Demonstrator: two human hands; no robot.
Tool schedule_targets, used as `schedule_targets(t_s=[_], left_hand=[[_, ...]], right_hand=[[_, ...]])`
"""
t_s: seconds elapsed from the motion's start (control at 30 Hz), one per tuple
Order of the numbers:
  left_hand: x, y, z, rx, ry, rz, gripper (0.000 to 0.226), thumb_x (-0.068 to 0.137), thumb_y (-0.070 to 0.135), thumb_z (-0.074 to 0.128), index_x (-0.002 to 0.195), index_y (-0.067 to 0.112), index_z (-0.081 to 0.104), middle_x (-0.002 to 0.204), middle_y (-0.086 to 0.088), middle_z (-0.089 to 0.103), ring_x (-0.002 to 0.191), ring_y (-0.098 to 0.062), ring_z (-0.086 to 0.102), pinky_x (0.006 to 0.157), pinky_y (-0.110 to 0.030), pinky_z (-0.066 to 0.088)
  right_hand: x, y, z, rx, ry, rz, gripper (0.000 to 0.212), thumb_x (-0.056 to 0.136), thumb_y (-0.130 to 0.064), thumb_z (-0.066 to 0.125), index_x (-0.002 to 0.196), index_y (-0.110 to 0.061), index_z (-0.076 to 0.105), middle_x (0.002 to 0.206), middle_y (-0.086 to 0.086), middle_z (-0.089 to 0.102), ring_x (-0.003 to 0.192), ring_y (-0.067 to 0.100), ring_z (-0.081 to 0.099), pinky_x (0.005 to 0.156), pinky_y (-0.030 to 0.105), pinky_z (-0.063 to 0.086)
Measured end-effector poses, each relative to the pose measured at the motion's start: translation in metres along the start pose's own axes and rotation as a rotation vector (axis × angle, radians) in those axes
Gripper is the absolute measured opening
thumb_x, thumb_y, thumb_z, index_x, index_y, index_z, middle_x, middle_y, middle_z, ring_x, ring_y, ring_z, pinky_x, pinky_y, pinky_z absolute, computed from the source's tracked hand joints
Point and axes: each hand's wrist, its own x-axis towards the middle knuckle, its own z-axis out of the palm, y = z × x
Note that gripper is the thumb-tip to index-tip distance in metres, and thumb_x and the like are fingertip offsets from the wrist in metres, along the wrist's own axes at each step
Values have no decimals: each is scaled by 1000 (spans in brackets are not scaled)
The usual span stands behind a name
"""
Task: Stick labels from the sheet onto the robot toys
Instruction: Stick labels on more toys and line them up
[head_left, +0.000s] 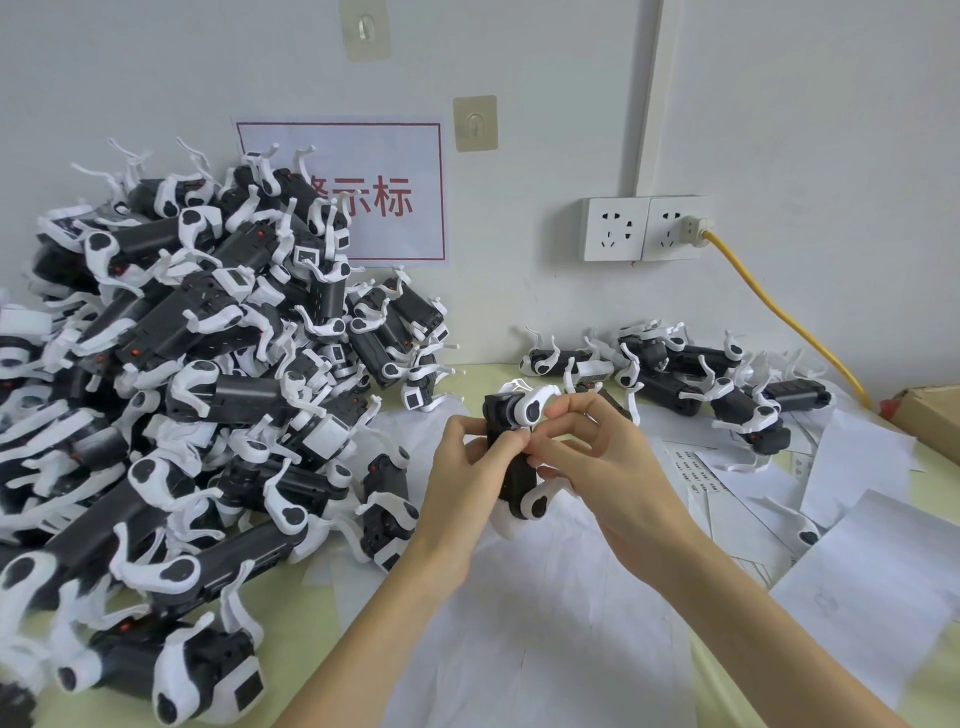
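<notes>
A black-and-white robot toy (511, 457) is held above the table's white paper, gripped by the left hand (460, 467) and pinched by the right hand (597, 462); the label, hidden under fingertips, could be pressed on crooked.

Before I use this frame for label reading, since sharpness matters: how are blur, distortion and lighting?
Head view: wide-angle bending curves the conduit; light is soft and even, shadows faint; the held robot toy and both hands, left hand and right hand, are fairly sharp; the label sheets print is too small to read.
</notes>
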Motion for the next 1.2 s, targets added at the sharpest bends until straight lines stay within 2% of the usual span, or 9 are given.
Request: schedule_targets(t_s=[0.13, 0.2, 0.33, 0.4, 0.6, 0.7, 0.8, 0.97, 1.2], left_hand=[[6, -1, -4, -151, -15, -109, 38, 85, 27, 80, 111, 7, 61, 87, -8, 79, 81, -21, 77, 61, -27, 56], [7, -1, -5, -155, -14, -116, 45, 77, 31, 81, 110, 7, 61, 86, -9, 79, 80, -22, 78, 58, -26, 55], [10, -6, -4, -29, 13, -70, 48, 72, 41, 75, 105, 8, 62, 85, -7, 80, 87, -26, 79, 79, -43, 59], [11, -6, -5, 22, 38, -32, 47, 72, 44, 72, 101, 7, 67, 81, -7, 79, 81, -23, 76, 88, -47, 58], [8, -5, -6, -83, -49, -19, 43, 82, 45, 71, 108, 11, 64, 92, -4, 79, 85, -17, 74, 78, -33, 54], [4, -3, -4, -186, -149, -55, 45, 96, 42, 56, 112, 1, 66, 94, -8, 73, 87, -17, 69, 75, -27, 55], [0, 0, -2, -193, -128, -44, 52, 99, 35, 52, 128, -8, 55, 95, -10, 70, 89, -18, 68, 78, -30, 52], [-2, 1, 0, -210, -101, -19, 59, 92, 36, 56, 131, -8, 52, 97, -10, 65, 93, -20, 64, 87, -37, 49], [-2, -2, 2, -186, -89, -16, 34, 102, 25, 56, 125, 1, 54, 88, -4, 76, 84, -12, 73, 78, -31, 55]], right_hand=[[-2, 1, 1, -72, -16, -18, 21, 94, -2, 71, 109, -13, 61, 83, -1, 73, 79, 17, 74, 68, 23, 58], [-2, 0, 1, -78, -12, -19, 21, 94, -2, 71, 109, -14, 61, 84, -1, 73, 80, 16, 73, 67, 21, 56], [-2, -3, 1, -85, -21, -16, 24, 94, -4, 72, 112, -14, 61, 85, -2, 73, 83, 17, 73, 79, 34, 55], [-3, -4, 3, -78, -28, -24, 25, 93, -7, 75, 113, -14, 61, 86, 0, 73, 83, 18, 73, 81, 39, 57], [-4, -5, 4, -85, 8, -59, 23, 96, -9, 72, 113, -18, 59, 90, 0, 73, 83, 19, 75, 72, 34, 51], [-4, -4, 3, -61, 25, -94, 23, 97, -4, 70, 114, -15, 59, 92, 1, 72, 81, 20, 73, 83, 46, 55], [-4, -3, 4, -54, 29, -128, 22, 98, -3, 69, 113, -14, 58, 92, 1, 72, 79, 20, 70, 83, 43, 56], [-5, -3, 6, -39, 38, -160, 21, 99, -4, 69, 114, -12, 57, 93, 0, 70, 77, 20, 69, 79, 40, 53], [-3, -3, 4, 19, 47, -88, 21, 96, -1, 70, 112, -10, 60, 91, 4, 71, 76, 21, 66, 76, 37, 55]])
